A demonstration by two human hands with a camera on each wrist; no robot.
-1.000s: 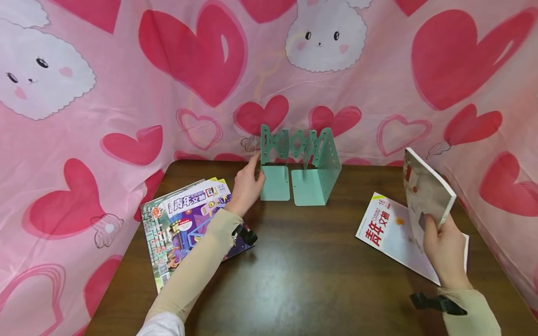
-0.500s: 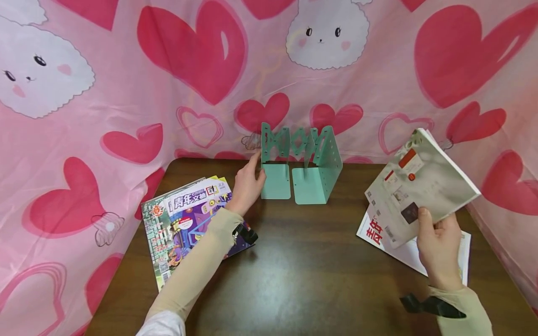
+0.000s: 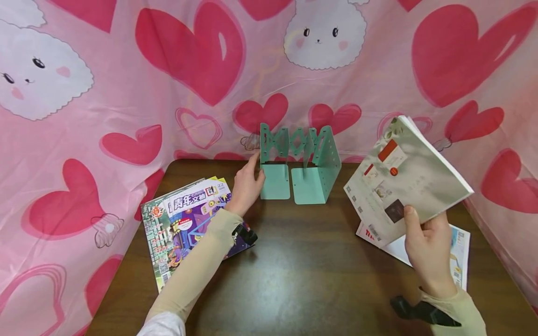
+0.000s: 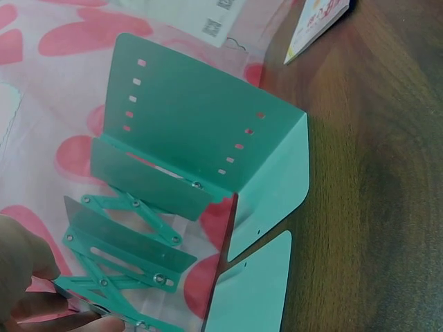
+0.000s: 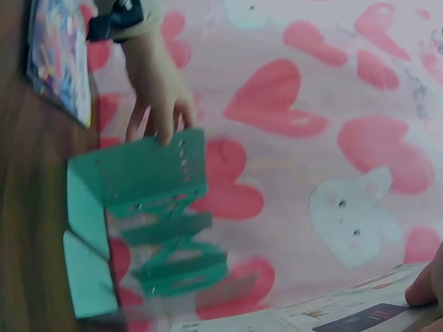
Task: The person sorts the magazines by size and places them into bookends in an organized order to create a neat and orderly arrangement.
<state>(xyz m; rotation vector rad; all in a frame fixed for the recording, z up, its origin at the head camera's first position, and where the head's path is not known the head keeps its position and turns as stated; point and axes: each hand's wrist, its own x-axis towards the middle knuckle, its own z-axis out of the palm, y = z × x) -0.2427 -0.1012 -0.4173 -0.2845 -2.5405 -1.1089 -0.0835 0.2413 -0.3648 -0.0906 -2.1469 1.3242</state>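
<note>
Magazine [image 3: 412, 182] is shifting leftward above the surface [image 3: 302, 280] near its right edge, pinched by the right hand [image 3: 430, 254], apparently nearing the far-edge bookend [image 3: 308, 184] (the left hand [image 3: 245, 187] is gripping its side panel).

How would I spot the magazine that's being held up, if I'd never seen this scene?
Start at the brown table and find the green rack near its far edge. To the rack's right, the person's right hand holds a pale greyish magazine above a white magazine. Unlike the other magazines, it is in a hand, showing a dark printed square.
</note>
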